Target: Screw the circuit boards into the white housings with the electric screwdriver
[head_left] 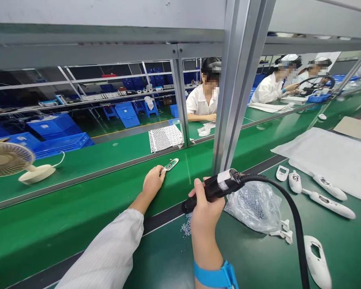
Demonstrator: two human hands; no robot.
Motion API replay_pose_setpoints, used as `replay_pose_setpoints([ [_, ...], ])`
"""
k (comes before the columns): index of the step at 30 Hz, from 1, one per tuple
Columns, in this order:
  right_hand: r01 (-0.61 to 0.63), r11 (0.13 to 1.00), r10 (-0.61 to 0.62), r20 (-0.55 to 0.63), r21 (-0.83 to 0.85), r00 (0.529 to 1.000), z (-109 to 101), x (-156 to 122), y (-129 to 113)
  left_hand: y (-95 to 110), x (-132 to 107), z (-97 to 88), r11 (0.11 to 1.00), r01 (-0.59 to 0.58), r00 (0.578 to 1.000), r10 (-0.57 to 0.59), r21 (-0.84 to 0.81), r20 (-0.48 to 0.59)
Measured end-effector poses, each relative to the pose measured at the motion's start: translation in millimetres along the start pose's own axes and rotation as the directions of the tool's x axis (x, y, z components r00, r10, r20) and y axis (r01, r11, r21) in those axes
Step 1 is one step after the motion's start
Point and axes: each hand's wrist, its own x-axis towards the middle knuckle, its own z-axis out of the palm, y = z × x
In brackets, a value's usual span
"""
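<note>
Right hand (206, 206): fingers wrapped round the black driver (213, 192), a blue strap (213, 275) at the wrist.
Black driver: nose angled down to the left; probably fairly weighty, hard and smooth, best gripped mid-barrel, clear of the cord (291, 204).
Tiny pieces (186, 227): screws by the look, scattered below the driver's nose.
Clear bag (255, 208): crumpled on the bench, just right of the driver.
Left hand (153, 182): fingertips together, pinching the circuit-board piece (171, 163) by its near end.
Circuit-board piece: over the green belt (93, 196); I can't tell whether it touches. Likely light and stiff, its components fragile, so the pale rim is the safer hold.
Across the belt: a co-worker (202, 99) in white, seated.
</note>
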Motion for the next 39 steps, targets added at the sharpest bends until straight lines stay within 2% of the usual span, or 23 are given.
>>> replay_pose_setpoints([
  [7,-0.003,1.000,0.003,0.023,-0.016,1.000,-0.4,2.4,-1.9,21.8,15.8,4.1,0.998,-0.054,0.996,0.053,0.009,0.070],
  [18,-0.015,1.000,0.015,-0.005,-0.025,1.000,-2.8,5.4,-4.1,58.6,61.6,18.1,0.998,0.054,0.981,-0.058,0.029,0.186],
  [21,-0.014,0.999,0.012,-0.062,-0.031,0.998,-4.4,7.7,-2.0,64.4,69.1,20.9,0.997,0.077,0.977,-0.078,0.010,0.199],
  [24,-0.027,1.000,0.026,-0.185,-0.005,0.982,-5.3,13.3,2.5,60.7,63.9,15.9,0.997,0.078,0.976,-0.072,-0.022,0.206],
  [27,-0.008,0.997,0.030,-0.293,0.076,0.956,-6.0,19.1,6.2,47.8,47.0,3.4,0.997,0.043,0.976,-0.030,-0.058,0.216],
  [30,0.026,0.991,0.024,-0.362,0.133,0.932,-7.4,21.9,4.8,37.0,29.6,-7.3,0.997,0.010,0.974,0.007,-0.072,0.225],
  [32,0.014,0.984,0.060,-0.397,0.179,0.916,-8.8,23.2,1.8,37.5,25.0,-8.3,0.998,0.003,0.975,0.010,-0.057,0.223],
  [35,-0.023,0.970,0.130,-0.431,0.244,0.893,-11.9,27.4,-1.8,52.6,32.5,1.7,1.000,-0.008,0.977,0.012,-0.016,0.213],
  [39,-0.023,0.972,0.123,-0.424,0.232,0.897,-17.2,36.8,-2.1,86.1,58.0,28.2,0.999,-0.010,0.982,0.001,0.051,0.189],
])
